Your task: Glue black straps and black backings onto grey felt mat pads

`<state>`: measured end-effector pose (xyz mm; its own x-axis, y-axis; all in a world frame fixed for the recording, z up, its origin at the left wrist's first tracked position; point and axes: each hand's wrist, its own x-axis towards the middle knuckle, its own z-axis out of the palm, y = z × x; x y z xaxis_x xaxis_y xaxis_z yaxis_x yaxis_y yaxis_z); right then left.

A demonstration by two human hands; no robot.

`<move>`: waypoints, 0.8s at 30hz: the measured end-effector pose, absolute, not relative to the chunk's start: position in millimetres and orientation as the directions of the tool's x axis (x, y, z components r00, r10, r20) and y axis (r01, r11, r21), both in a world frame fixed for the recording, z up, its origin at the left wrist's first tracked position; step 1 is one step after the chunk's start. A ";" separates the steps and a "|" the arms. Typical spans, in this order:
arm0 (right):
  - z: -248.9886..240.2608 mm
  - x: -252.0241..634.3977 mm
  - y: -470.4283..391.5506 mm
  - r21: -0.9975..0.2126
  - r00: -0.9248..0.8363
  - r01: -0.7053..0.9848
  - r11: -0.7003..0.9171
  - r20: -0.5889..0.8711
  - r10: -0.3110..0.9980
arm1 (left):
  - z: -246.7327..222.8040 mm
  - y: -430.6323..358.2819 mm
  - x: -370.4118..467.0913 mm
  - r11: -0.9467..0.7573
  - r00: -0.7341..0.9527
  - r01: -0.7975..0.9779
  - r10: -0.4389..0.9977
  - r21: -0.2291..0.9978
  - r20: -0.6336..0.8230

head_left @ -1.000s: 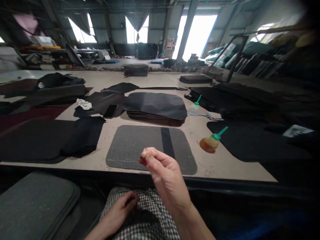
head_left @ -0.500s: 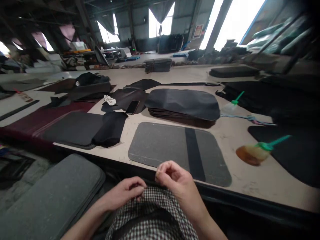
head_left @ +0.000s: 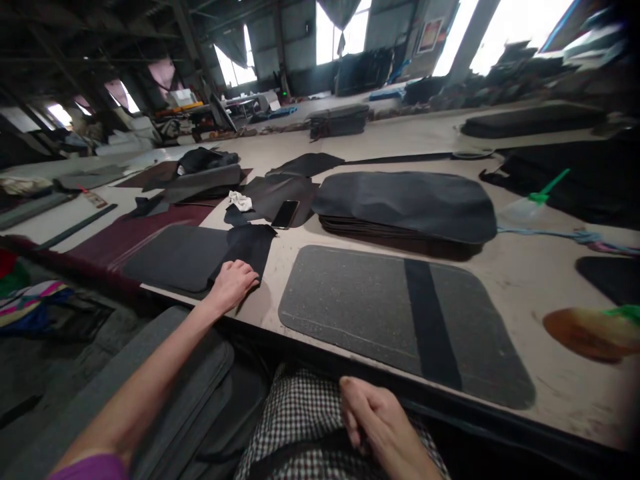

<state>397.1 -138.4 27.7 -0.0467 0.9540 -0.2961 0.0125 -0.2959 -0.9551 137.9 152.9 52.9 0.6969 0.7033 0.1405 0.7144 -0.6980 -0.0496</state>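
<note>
My left hand (head_left: 234,287) lies on the near edge of a black sheet piece (head_left: 250,248), its fingers curled together over the material. That piece rests partly on a dark grey rounded mat (head_left: 175,257) at the table's left front. My right hand (head_left: 373,415) hovers above my checkered lap, fingers curled in, with nothing visible in it. In front of me lies a grey rounded mat (head_left: 350,293) with a black strip (head_left: 431,323) across its right part. Behind it is a stack of dark rounded sheets (head_left: 405,203).
A bottle of amber liquid (head_left: 583,333) with a green nozzle stands at right; a clear bottle (head_left: 525,212) is behind it. A phone (head_left: 286,215) and a crumpled white cloth (head_left: 240,201) lie mid-table. More grey mats (head_left: 165,387) are stacked low at my left.
My left hand has moved from over my lap to the black sheet piece at left. My right hand has drawn down and back from the mat's edge. The view has shifted.
</note>
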 end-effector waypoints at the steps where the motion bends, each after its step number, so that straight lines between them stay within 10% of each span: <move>1: 27.7 397.8 -137.8 -0.951 -0.053 0.007 -0.310 -0.310 0.949 | 51.6 154.5 138.4 -0.702 0.703 0.710 0.700 -0.061 0.127; 7: 31.2 399.0 -132.9 -0.951 -0.059 -0.042 -0.306 -0.304 0.951 | 60.3 162.9 140.3 -0.606 0.584 0.787 0.793 0.120 0.174; 16: 34.3 391.7 -127.3 -0.968 -0.035 -0.134 -0.211 -0.208 0.977 | 85.6 204.2 119.8 -0.253 0.248 0.603 0.961 0.756 0.124; 24: 48.1 398.3 -118.4 -0.955 0.115 0.238 0.175 0.207 0.972 | 155.4 210.7 132.0 -0.504 -0.067 0.662 0.698 0.555 0.713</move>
<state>398.3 -118.4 48.1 0.1153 0.9715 0.2070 0.2378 0.1753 -0.9554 132.0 210.7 155.4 -0.0666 0.6979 0.7131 0.6621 -0.5037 0.5549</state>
